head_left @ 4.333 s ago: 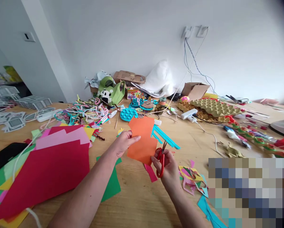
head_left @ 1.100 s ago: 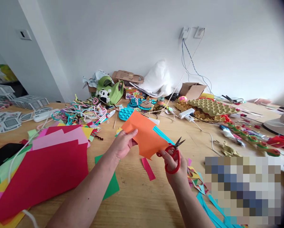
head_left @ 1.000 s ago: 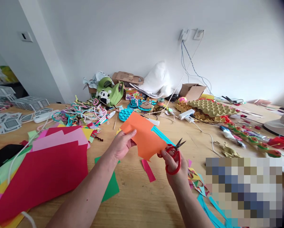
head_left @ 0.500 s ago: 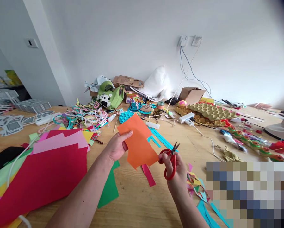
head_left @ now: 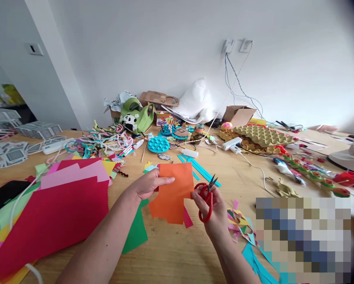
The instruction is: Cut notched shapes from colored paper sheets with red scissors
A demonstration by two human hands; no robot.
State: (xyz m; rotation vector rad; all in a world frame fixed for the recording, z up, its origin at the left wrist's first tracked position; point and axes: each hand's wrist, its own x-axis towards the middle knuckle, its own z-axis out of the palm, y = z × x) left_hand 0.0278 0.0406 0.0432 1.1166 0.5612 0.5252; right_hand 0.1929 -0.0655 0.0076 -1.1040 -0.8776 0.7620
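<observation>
An orange sheet of paper (head_left: pixel 175 193) with an uneven lower edge is pinched at its left side by my left hand (head_left: pixel 149 183), thumb on top. My right hand (head_left: pixel 214 211) holds red-handled scissors (head_left: pixel 205 215), their dark blades pointing up and away, slightly apart. Its thumb is close to the paper's right edge; I cannot tell whether it grips the sheet. Below the orange sheet lie a green paper piece (head_left: pixel 137 232) and a dark pink strip (head_left: pixel 188 218), both partly covered.
Stacked coloured paper (head_left: pixel 73 213) lies at left, beside a black phone-like object (head_left: pixel 7 197). Blue strips (head_left: pixel 199 169), a round blue piece (head_left: pixel 158 144) and pipe cleaners (head_left: pixel 103 140) are farther back. Paper scraps (head_left: pixel 239 221), a power strip (head_left: pixel 231 143) and egg trays (head_left: pixel 262 135) sit right.
The orange sheet has been turned more upright and lowered slightly. My right hand, with the scissors, has moved a little left toward its edge.
</observation>
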